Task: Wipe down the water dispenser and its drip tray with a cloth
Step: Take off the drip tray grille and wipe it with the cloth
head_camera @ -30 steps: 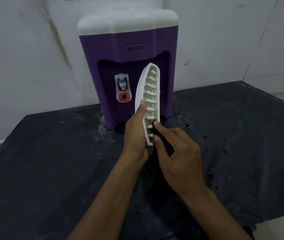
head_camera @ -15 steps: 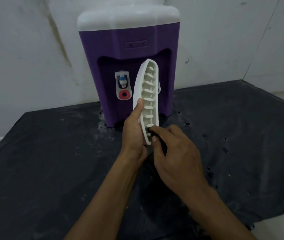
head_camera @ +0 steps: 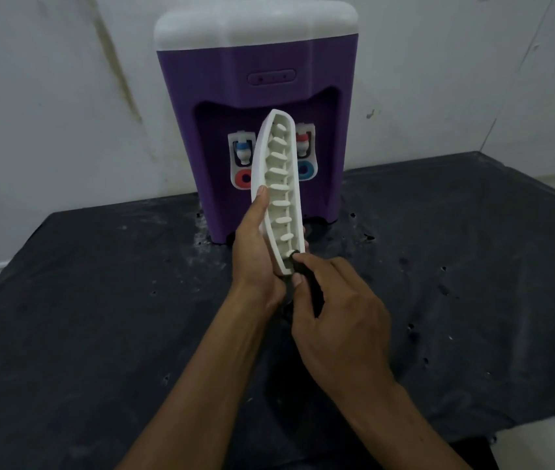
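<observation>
- Nearest the camera, the right hand (head_camera: pixel 337 320) had its fingers (head_camera: pixel 298 279) clenched round a small dark cloth (head_camera: pixel 306 283), pushing a bit of it into the bottom slot of the drip tray (head_camera: pixel 277 198).
- Compared with a second ago, that cloth tip had dropped from a slot slightly higher up to the very last one at the tray's 6 o'clock end, so my guess is the grille slots were about done.
- Left hand (head_camera: pixel 255 252) was grasping the tray from the 9 o'clock side, thumb up along the rim, holding it upright on end, off the table (head_camera: pixel 99 317).
- Further back at 12 o'clock, the purple water dispenser (head_camera: pixel 255 96) sat on the table against the wall (head_camera: pixel 49 113), both taps partly hidden behind the tray.
- Tray would need refitting under the taps; couldn't tell if the dispenser body had been wiped.
</observation>
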